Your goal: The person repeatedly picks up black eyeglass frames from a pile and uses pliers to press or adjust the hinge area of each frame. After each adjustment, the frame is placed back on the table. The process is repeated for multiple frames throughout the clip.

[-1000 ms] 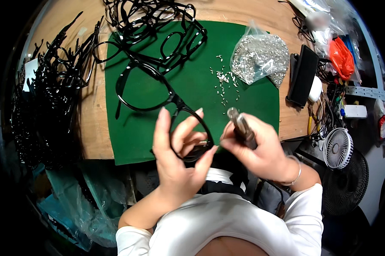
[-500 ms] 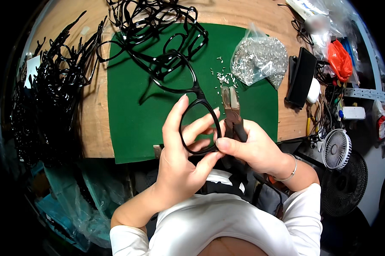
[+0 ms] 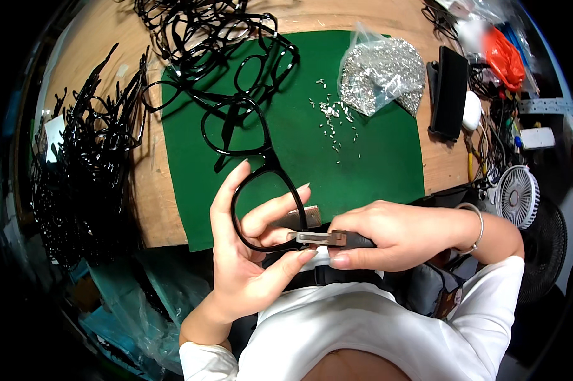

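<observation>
A black eyeglass frame point(image 3: 269, 156) stands nearly upright over the near part of the green mat point(image 3: 369, 174). My left hand point(image 3: 239, 273) grips its nearer rim, with fingers behind and around it and the thumb at the bottom. In my right hand point(image 3: 397, 236) is a pair of pliers point(image 3: 328, 238), handles wrapped by the fingers. The jaws point left and meet the lower right edge of the rim. Whatever sits between the jaws is too small to make out. Small silvery metal pieces point(image 3: 329, 111) lie scattered on the mat beyond.
A clear bag of silvery pieces point(image 3: 382, 73) rests at the mat's far right. Black frames are heaped at the far side point(image 3: 204, 44), with a taller pile point(image 3: 77, 197) on the left. A dark phone-like slab point(image 3: 450, 95) and a white fan point(image 3: 517, 197) stand right.
The pliers have swung from pointing away over the mat to pointing left, and their jaws now touch the rim. The frame has shifted left and nearer. My right thumb has left the rim.
</observation>
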`<act>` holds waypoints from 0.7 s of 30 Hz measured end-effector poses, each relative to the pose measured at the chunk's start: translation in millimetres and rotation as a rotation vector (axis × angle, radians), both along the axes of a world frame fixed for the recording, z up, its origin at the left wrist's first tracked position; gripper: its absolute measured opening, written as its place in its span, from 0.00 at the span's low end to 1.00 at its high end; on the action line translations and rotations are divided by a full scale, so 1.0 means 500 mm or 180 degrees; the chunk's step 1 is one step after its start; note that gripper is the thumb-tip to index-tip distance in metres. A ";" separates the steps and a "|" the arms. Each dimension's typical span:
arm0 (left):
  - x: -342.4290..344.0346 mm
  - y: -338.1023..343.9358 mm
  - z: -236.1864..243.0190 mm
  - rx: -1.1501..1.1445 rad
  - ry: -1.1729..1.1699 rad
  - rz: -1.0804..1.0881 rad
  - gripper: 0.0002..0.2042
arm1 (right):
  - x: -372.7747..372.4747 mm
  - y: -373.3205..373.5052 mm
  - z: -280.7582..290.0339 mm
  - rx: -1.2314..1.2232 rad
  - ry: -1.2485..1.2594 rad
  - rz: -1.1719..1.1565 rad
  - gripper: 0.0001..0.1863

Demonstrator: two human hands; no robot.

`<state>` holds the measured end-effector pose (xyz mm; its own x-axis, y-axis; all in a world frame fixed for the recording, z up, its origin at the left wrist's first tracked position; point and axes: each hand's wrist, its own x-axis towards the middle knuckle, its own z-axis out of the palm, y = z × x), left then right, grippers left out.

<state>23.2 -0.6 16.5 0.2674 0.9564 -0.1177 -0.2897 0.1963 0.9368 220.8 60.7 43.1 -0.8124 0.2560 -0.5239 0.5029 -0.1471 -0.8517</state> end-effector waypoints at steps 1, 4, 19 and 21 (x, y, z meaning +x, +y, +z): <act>-0.001 0.000 -0.002 0.0014 0.0017 -0.0066 0.43 | 0.002 -0.005 -0.010 0.0089 0.0095 -0.0011 0.21; 0.001 -0.001 -0.007 -0.0014 0.0014 -0.0125 0.42 | 0.001 -0.001 -0.012 0.0334 -0.0003 0.0098 0.21; 0.012 0.007 -0.004 -0.0440 0.0267 0.0004 0.40 | 0.040 0.008 -0.057 0.0103 -0.0403 -0.0394 0.28; 0.022 0.011 -0.010 -0.0504 0.0383 0.0074 0.41 | 0.041 -0.018 -0.103 0.0663 -0.0489 -0.0821 0.23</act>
